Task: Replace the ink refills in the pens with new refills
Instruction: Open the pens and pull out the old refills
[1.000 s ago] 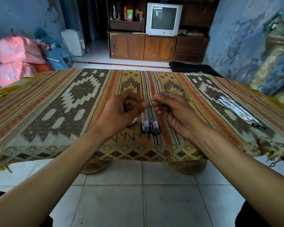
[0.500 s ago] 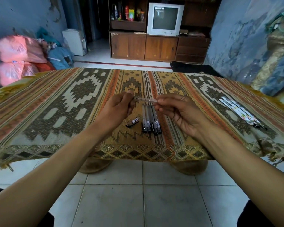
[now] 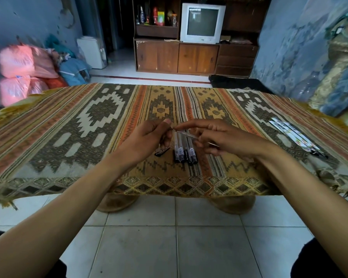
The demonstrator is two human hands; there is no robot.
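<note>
Above the near middle of the patterned cloth (image 3: 109, 109), a thin clear refill (image 3: 186, 134) held across between both hands: left hand (image 3: 149, 140) pinching its tip end between thumb and fingers, right hand (image 3: 221, 139) curled round the other end. Could slip out of that light pinch and drop among the pens (image 3: 184, 151) lying directly below, where hard to tell from them; could also bend or smear ink if squeezed at the tip. Counted: one refill in hand; roughly four pens side by side, the exact number uncertain since partly hidden under the hands; one small dark cap-like piece (image 3: 161, 151) just left of them; a bundle of packaged new refills (image 3: 293, 135) well apart at far right, individual count impossible to tell.
</note>
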